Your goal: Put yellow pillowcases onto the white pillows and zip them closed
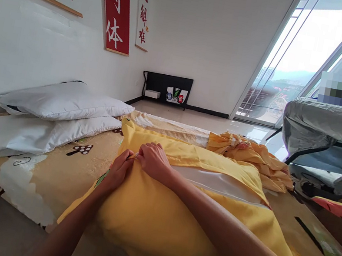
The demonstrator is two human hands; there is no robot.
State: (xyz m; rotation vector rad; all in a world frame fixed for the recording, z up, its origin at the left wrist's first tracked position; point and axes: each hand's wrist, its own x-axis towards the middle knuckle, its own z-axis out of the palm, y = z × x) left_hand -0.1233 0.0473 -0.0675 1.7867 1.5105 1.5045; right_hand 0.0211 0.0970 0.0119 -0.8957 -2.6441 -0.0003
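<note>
A yellow pillowcase [143, 211] lies across the bed in front of me, plumped out by a white pillow [214, 182] that shows through a long slit in the case. At the slit's left end, my left hand [120, 170] is closed with its fingers pinching the fabric edge. Right beside it, my right hand [154, 160] is closed on the same edge, fingertips nearly touching the left ones. A thin pale line, perhaps a zipper, runs along the slit's lower edge. Whether a zipper pull is between my right fingers is hidden.
Two white pillows [63, 102] are stacked at the left by the wall. Crumpled orange-yellow cloth [251, 157] lies beyond the case. The bed [56, 196] has a patterned tan cover. At the right stands a plastic-wrapped bed frame [330, 125]; a black rack [162, 84] stands at the back wall.
</note>
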